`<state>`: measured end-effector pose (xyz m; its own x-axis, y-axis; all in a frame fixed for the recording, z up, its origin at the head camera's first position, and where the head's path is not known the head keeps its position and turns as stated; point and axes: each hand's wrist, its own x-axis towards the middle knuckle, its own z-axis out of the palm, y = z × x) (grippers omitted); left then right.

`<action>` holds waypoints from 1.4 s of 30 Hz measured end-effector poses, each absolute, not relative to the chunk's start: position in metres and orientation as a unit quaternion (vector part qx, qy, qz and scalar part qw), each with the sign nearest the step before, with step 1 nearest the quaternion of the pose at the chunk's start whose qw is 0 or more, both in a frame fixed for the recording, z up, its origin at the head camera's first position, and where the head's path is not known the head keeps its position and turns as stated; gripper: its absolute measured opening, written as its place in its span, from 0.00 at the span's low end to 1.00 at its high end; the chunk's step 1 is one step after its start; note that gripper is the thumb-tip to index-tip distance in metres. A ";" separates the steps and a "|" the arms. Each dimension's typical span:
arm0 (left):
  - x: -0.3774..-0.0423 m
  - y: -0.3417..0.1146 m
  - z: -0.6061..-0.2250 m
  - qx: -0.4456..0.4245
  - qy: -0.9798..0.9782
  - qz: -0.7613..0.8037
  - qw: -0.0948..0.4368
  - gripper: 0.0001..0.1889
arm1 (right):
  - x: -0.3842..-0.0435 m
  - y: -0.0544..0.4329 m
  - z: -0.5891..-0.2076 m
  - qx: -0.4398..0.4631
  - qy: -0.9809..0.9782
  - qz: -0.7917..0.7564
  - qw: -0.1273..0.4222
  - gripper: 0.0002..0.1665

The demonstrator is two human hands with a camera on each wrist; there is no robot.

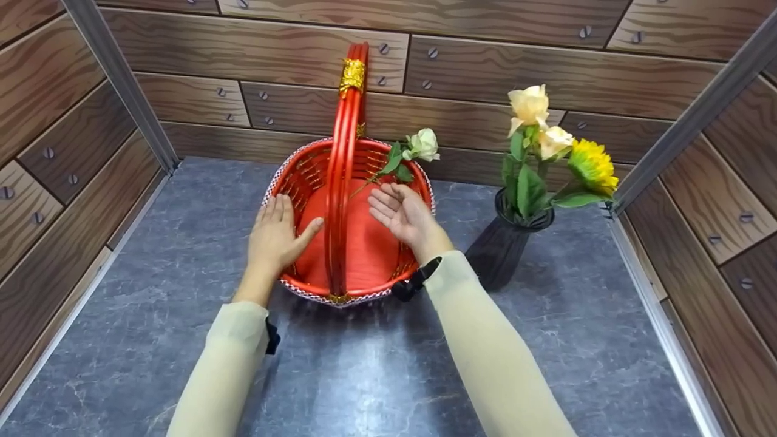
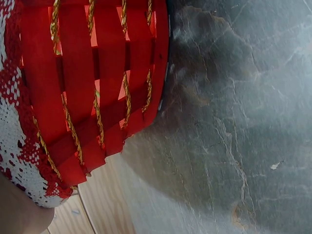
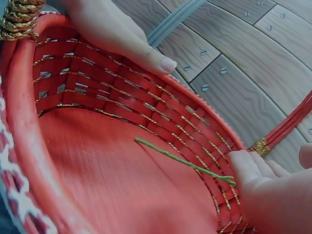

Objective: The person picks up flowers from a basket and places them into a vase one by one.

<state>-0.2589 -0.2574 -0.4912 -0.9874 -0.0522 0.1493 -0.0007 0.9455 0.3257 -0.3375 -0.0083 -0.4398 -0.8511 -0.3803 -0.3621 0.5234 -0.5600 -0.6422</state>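
A red woven basket [image 1: 370, 249] with a tall arched handle [image 1: 342, 145] stands on the grey marbled floor. My left hand [image 1: 273, 233] rests on its left rim, fingers straight and thumb spread inward. Over the right part of the basket, my right hand [image 1: 407, 218] is turned palm toward the middle, its fingers extended and gripping nothing. A white rose [image 1: 424, 144] leans over the back right rim, its green stem [image 3: 183, 162] slanting down into the basket. In the right wrist view, the fingers overlap the upper stem.
A dark ribbed vase [image 1: 501, 249] stands right of the basket, near my right forearm. It holds two peach roses [image 1: 529, 106] and a yellow sunflower [image 1: 592, 167]. Wood-patterned panels [image 1: 255, 45] enclose the back and sides, with metal posts [image 1: 121, 82] at the corners.
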 end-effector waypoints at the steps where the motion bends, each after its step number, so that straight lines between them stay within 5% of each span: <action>1: -0.260 -0.257 -0.491 0.013 -0.983 -0.165 0.081 0.54 | -0.339 -0.010 -0.441 0.096 0.385 -0.882 0.256 0.32; 25: -0.262 -0.257 -0.493 0.019 -0.984 -0.162 0.069 0.54 | -0.364 -0.045 -0.478 0.193 0.320 -0.892 0.256 0.34; 42: -0.262 -0.257 -0.495 0.025 -0.982 -0.162 0.091 0.53 | -0.377 -0.055 -0.486 0.164 0.290 -0.910 0.249 0.45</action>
<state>-0.2615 -0.2572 -0.4950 -0.9821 -0.0778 0.1718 -0.0185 0.9463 0.3226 -0.3774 -0.0549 -0.4865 -0.8224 -0.3583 -0.4418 0.5479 -0.7081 -0.4455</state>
